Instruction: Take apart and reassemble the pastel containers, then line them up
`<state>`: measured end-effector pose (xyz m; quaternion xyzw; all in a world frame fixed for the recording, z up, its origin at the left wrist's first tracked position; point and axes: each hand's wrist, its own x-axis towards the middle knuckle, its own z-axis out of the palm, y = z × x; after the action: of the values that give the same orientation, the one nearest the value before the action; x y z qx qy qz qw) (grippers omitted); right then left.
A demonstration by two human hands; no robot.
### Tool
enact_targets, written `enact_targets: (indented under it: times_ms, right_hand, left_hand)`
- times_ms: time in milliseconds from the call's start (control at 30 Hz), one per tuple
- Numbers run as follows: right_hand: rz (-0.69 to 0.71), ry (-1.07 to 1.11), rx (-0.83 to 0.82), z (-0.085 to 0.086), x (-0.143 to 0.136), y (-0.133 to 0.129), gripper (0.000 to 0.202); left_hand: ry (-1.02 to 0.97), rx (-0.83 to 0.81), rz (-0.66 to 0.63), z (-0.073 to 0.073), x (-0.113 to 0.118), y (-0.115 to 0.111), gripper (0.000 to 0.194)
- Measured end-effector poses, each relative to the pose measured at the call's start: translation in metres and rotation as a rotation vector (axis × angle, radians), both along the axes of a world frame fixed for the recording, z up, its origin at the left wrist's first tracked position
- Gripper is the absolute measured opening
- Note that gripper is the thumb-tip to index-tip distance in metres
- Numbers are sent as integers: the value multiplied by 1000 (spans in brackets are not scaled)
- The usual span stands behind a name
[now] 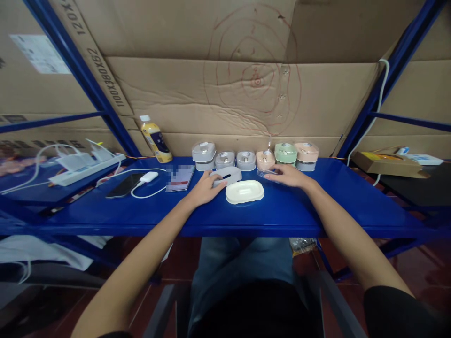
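My left hand (206, 188) grips the left side of a grey oval plastic piece (232, 175) with a slot in its middle, the thumb over its near edge. Just in front lies a cream oval dish (244, 193) with a raised bar in its centre; neither hand touches it. My right hand (289, 176) has its fingers closed on a transparent plastic cover (264, 174), low over the table. Behind the hands stands a row of small boxes with see-through lids, among them a grey box (224, 160), a peach box (265, 159) and a green box (285, 152).
The blue table (197, 220) carries a yellow bottle (156, 140), a dark phone (125, 186), a white charger (149, 177) with its cable and another phone (180, 178) at left. A power strip (88, 169) lies farther left. Cardboard (169, 84) walls the back; blue posts flank it.
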<state>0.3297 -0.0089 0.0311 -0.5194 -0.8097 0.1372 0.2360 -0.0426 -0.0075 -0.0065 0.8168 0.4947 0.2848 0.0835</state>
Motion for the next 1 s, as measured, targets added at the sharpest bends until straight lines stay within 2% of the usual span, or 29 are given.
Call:
enact_targets:
  times_ms: [100, 200, 267, 400, 467, 533, 633, 700, 833, 1000]
  right_hand:
    - [-6, 38, -9, 1, -2, -1, 65]
    - [-14, 88, 3, 1, -4, -1, 67]
    - [-22, 109, 7, 1, -4, 0, 69]
    - [-32, 132, 27, 1, -5, 0, 67]
    - [-11, 150, 67, 2, -8, -3, 64]
    - [57, 160, 118, 4, -16, -7, 63]
    - [184, 111, 194, 4, -38, -16, 71]
    - [238, 48, 228, 2, -57, -22, 79]
    - [271, -76, 249, -6, -84, -28, 86]
    - [241, -135, 262, -14, -89, -29, 87]
  left_hand:
    - [-52, 34, -67, 5, 7, -9, 53]
    - [-40, 72, -229, 8, 16, -22, 45]
    - [-13, 54, -316, 8, 23, -28, 42]
    - [15, 4, -404, 4, 32, -33, 43]
    - [12, -5, -411, 2, 34, -31, 52]
    - [-24, -24, -366, 1, 36, -29, 72]
    - [-132, -90, -283, -3, 39, -24, 106]
    - [-200, -128, -292, -6, 41, -23, 117]
    - [-239, -129, -351, -8, 43, -22, 118]
    - [-163, -50, -386, -3, 40, -23, 109]
